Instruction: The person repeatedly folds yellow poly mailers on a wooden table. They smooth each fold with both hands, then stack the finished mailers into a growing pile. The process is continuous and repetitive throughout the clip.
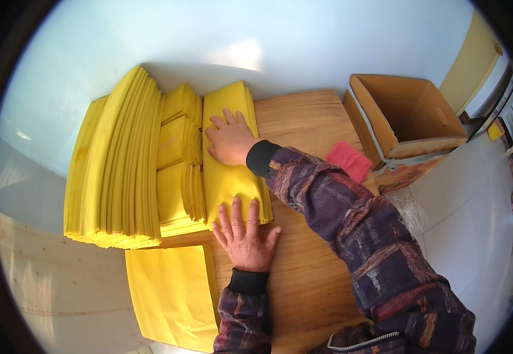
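Observation:
Both my hands rest on a long folded stack of yellow paper (pixel 227 181) on the wooden table (pixel 300 261). My right hand (pixel 231 139) lies flat on its upper part, fingers spread. At the near end of the stack, my left hand (pixel 248 243) has its fingertips on the paper, thumb apart, palm toward the table. Directly left are smaller folded yellow bundles (pixel 172 141) in a column. A tall row of folded yellow sheets (pixel 121 163) stands beyond them. Nearest me, a flat pile of yellow paper (pixel 172 292) lies at the table's left edge.
A pink cloth (pixel 349 161) lies near the table's right edge. Beside the table, an open cardboard box (pixel 409 115) stands on top of another box (pixel 407 172). Clear plastic wrap (pixel 409 212) hangs near the tiled floor (pixel 455 221). A pale wall (pixel 305 44) rises behind the table.

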`<action>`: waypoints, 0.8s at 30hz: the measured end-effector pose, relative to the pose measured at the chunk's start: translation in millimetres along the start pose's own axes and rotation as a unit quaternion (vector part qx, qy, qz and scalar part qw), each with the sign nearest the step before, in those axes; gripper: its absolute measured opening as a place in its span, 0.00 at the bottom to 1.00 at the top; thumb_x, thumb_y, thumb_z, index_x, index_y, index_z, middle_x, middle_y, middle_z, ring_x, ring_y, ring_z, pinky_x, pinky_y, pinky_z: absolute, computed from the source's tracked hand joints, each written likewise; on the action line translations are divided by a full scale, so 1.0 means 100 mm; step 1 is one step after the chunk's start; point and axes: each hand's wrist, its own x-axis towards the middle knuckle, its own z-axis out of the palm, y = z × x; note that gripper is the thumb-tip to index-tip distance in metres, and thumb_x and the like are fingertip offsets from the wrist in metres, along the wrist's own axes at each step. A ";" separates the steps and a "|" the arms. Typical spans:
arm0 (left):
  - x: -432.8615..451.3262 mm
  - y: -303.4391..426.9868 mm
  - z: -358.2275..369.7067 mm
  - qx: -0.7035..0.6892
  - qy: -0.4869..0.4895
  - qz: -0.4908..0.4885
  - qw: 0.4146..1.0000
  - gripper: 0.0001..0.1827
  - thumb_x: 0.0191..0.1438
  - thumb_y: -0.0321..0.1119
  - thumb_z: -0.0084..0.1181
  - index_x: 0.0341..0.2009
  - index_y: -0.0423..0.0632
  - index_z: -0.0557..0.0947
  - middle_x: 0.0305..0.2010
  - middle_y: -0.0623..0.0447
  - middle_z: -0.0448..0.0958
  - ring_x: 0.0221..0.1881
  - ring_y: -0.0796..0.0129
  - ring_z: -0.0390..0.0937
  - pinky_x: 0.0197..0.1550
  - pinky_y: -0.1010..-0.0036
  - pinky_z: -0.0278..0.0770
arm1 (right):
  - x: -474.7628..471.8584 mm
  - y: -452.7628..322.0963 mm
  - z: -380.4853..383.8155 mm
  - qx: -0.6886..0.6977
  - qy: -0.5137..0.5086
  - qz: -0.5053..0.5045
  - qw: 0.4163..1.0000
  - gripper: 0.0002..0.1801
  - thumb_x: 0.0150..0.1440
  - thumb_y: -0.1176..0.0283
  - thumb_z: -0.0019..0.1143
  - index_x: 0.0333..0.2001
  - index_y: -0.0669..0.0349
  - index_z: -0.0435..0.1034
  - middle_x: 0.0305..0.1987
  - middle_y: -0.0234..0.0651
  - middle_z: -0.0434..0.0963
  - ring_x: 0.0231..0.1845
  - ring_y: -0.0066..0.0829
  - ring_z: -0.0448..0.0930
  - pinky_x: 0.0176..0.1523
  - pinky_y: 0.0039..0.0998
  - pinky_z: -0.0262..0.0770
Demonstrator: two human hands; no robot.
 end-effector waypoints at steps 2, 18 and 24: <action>0.03 0.02 -0.02 -0.031 -0.023 0.001 0.999 0.39 0.43 0.56 0.62 0.60 0.60 0.69 0.67 0.48 0.56 0.68 0.45 0.48 0.66 0.46 0.40 | -0.03 0.00 0.07 0.015 0.001 0.011 1.000 0.31 0.56 0.49 0.44 0.60 0.52 0.61 0.69 0.46 0.51 0.70 0.59 0.45 0.68 0.56 0.39; -0.01 -0.01 0.02 -0.076 -0.007 -0.013 0.997 0.41 0.38 0.53 0.66 0.59 0.58 0.68 0.65 0.47 0.58 0.68 0.45 0.48 0.67 0.49 0.41 | -0.01 -0.03 0.03 0.030 -0.037 0.044 0.998 0.39 0.52 0.40 0.46 0.63 0.46 0.57 0.70 0.45 0.51 0.69 0.63 0.45 0.67 0.56 0.44; -0.14 0.01 -0.08 -0.109 0.051 -0.019 0.993 0.38 0.41 0.50 0.64 0.59 0.60 0.68 0.68 0.48 0.53 0.70 0.51 0.46 0.67 0.50 0.42 | -1.13 -0.06 -0.15 0.185 0.257 -0.109 0.942 0.19 0.52 0.69 0.56 0.46 0.66 0.66 0.47 0.51 0.71 0.50 0.50 0.70 0.53 0.42 0.66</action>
